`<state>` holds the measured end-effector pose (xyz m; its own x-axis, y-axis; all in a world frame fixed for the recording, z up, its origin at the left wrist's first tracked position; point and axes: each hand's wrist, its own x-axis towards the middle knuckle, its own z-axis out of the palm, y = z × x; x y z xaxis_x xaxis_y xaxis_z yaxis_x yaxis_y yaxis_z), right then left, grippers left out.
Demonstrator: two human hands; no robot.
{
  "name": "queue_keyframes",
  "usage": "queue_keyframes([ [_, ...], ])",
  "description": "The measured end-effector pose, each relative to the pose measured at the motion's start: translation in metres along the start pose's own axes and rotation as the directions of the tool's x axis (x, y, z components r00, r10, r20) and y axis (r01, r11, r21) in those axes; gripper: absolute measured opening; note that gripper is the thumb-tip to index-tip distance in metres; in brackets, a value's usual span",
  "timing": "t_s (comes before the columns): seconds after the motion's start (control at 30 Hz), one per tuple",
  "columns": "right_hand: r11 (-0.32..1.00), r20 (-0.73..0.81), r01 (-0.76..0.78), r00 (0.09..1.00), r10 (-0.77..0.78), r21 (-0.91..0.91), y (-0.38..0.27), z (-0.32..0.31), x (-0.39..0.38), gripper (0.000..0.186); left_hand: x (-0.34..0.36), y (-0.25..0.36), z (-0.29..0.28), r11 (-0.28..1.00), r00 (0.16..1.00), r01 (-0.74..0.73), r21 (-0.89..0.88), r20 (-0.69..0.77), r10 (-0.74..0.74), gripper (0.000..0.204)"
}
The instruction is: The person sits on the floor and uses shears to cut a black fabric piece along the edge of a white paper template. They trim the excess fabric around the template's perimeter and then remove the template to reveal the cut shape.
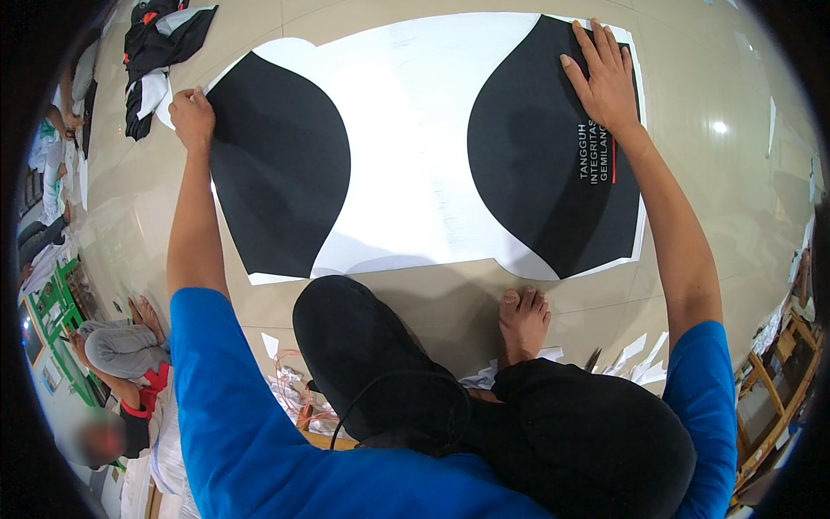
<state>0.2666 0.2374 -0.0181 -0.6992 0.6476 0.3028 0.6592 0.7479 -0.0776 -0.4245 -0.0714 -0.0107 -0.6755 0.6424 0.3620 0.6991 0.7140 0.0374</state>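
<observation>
The white sheet (406, 147) lies flat on the shiny beige floor (726, 208), in front of the crouching person, with two large black shapes on it. The left black shape (281, 164) fills most of the sheet's left end, and the right black shape (527, 147) most of its right end; each bulges toward the white middle, and whether they are printed or laid on cannot be told. Pale lettering (594, 156) and a thin red line (615, 162) run near the right edge. The left hand (192, 119) is at the upper part of the left edge, its fingers bent and drawn together; whether they pinch the edge cannot be told. The right hand (605, 86) rests flat near the upper right corner, its fingers slightly spread and the thumb held apart. A bare foot (523, 320) stands just below the bottom edge, beside the right black shape. Past the upper left corner, a heap of black clothes (164, 43) with red and white parts lies on the floor. White scraps (647, 359) lie below the bottom right corner. Farther left, another person (130, 350) sits in grey trousers.
</observation>
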Motion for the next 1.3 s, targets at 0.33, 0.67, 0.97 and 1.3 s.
queue_keyframes([
  [0.33, 1.0, 0.009, -0.007, 1.0, 0.007, 0.013, 0.0, -0.004, 0.001, 0.069, -0.001, 0.067, 0.019, 0.952, 0.988, -0.147, -0.269, 0.003, 0.153, 0.036],
  [0.67, 0.988, 0.163, -0.145, 0.977, 0.134, 0.053, -0.016, -0.04, 0.001, 0.071, -0.034, 0.129, -0.009, 0.895, 0.968, -0.235, -0.379, -0.17, 0.183, 0.044],
  [0.97, 0.994, 0.073, -0.073, 0.995, 0.067, 0.083, -0.011, -0.025, 0.009, 0.071, -0.11, 0.16, -0.023, 0.905, 0.896, -0.368, -0.212, 0.182, 0.406, 0.075],
  [1.3, 0.991, 0.075, -0.091, 0.994, 0.084, 0.099, -0.007, -0.029, 0.01, 0.072, -0.078, 0.153, 0.004, 0.907, 0.898, -0.373, -0.194, 0.169, 0.406, 0.078],
])
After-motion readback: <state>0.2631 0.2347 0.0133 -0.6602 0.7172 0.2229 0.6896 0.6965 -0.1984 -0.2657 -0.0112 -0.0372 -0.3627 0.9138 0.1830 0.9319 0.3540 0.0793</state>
